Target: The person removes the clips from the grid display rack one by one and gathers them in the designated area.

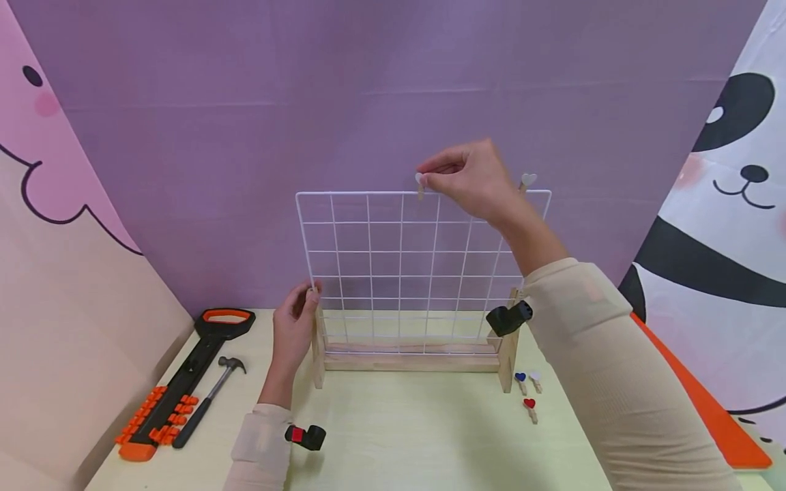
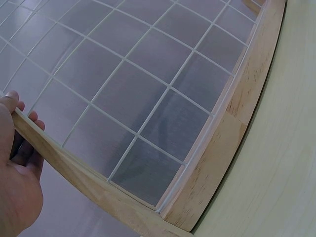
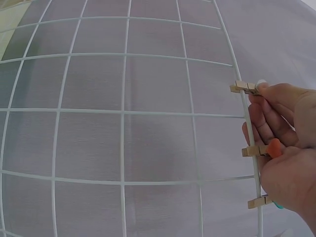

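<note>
A white wire grid (image 1: 356, 193) stands upright in a wooden base (image 1: 411, 363). My right hand (image 1: 475, 181) pinches a small wooden clothespin (image 3: 245, 87) with a white heart at the grid's top wire; its jaws straddle that wire. In the right wrist view, an orange-topped clothespin (image 3: 254, 151) and a teal-topped clothespin (image 3: 258, 202) sit on the same wire, partly behind the hand. Another white-heart clothespin (image 1: 528, 180) shows near the top right corner. My left hand (image 1: 291, 334) holds the base's left wooden post (image 2: 84, 182), thumb near the grid's edge.
Loose clothespins with a blue heart (image 1: 520, 378), a white heart (image 1: 535, 377) and a red heart (image 1: 530, 405) lie right of the base. At left are a claw hammer (image 1: 209, 401) and a black-and-orange tool holder (image 1: 196, 365). An orange object (image 1: 706, 416) is partly behind my right sleeve.
</note>
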Motion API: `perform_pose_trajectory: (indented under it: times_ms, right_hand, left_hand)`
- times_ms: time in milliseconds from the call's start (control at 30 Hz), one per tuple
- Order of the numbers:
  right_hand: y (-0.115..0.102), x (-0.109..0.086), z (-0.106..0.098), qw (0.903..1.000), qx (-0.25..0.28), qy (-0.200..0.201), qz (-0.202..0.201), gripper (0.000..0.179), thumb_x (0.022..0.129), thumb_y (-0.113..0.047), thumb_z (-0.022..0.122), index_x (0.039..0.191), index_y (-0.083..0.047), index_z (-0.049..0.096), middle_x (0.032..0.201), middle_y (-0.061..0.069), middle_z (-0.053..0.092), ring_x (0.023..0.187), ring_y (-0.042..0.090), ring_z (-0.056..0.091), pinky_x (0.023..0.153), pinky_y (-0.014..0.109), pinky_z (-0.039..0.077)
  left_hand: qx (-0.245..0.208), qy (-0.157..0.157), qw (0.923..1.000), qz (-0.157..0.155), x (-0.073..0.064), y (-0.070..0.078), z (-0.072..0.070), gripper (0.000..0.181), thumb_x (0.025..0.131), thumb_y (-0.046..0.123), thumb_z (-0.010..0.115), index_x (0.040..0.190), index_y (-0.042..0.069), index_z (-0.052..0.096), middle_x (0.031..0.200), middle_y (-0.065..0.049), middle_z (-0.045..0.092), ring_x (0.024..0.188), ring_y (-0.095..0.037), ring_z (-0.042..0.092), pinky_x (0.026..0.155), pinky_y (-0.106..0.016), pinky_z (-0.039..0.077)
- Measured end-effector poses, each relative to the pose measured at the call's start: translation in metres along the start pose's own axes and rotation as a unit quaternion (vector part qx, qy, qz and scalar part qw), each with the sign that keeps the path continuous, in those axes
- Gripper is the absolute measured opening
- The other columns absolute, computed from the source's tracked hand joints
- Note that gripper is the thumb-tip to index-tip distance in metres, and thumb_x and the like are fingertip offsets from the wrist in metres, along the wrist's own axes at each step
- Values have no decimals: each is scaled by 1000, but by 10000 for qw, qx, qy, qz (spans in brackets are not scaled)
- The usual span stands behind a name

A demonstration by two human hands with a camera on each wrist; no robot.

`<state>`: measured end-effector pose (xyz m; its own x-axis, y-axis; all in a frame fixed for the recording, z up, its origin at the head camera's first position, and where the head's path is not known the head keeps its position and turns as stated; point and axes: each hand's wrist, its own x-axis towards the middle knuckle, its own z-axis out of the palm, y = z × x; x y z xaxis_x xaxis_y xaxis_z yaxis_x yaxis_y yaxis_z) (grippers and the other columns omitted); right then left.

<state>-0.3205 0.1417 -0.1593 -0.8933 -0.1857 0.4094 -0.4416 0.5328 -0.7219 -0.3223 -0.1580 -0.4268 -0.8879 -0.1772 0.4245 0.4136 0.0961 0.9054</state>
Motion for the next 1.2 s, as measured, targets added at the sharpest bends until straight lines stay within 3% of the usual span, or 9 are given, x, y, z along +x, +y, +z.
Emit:
perform_pose_trajectory:
  times_ms: [333, 533, 700, 800, 1033, 1200]
  right_hand:
    - [-5, -2, -2, 9972, 313, 612, -297, 21, 93, -20, 78, 109, -8, 81, 98, -3, 79, 87, 9, 70, 72, 15, 56]
    - [-13, -6, -11, 9945, 624, 661, -521, 22, 91, -20, 79, 108, -6, 81, 94, -6, 79, 85, 10, 70, 65, 15, 52]
    - [-14, -11, -17, 9900, 1074, 630, -657, 18, 90, -15, 80, 106, -5, 81, 86, -8, 78, 66, 11, 61, 55, 20, 50]
    - [-14, -15, -22, 9868, 1262, 607, -817, 17, 90, -12, 79, 105, -4, 80, 85, -7, 78, 58, 14, 59, 58, 21, 54]
    - [-13, -30, -34, 9862, 1189, 651, -951, 18, 91, -17, 80, 106, -8, 81, 82, -5, 77, 68, 16, 70, 44, 20, 38]
    - [-8, -41, -39, 9817, 1382, 717, -1096, 15, 90, -11, 79, 104, -4, 80, 80, -4, 79, 75, 12, 74, 55, 18, 47]
  left_hand:
    - [8, 26, 10000, 79, -1, 1, 1, 36, 105, 21, 61, 137, 5, 63, 138, -14, 68, 124, -10, 62, 103, -8, 46]
    - [2, 49, 9999, 93, 0, 2, 0, 36, 105, 20, 60, 138, 5, 63, 138, -16, 67, 122, -7, 62, 102, -7, 46]
    - [-6, 3, 9999, 106, 0, 1, 1, 36, 105, 20, 60, 138, 4, 62, 138, -16, 67, 123, -11, 63, 103, -8, 47]
    - [11, 11, 9999, 101, 0, 1, 1, 36, 105, 21, 60, 138, 5, 63, 138, -16, 67, 123, -11, 63, 102, -7, 47]
    - [-14, 19, 9999, 137, 1, 2, 2, 36, 105, 22, 60, 137, 5, 63, 138, -17, 67, 119, -4, 63, 102, -7, 47]
    - [-122, 42, 9996, 256, 2, 1, 2, 35, 105, 18, 61, 136, 1, 63, 137, -21, 67, 115, 3, 62, 101, -7, 48]
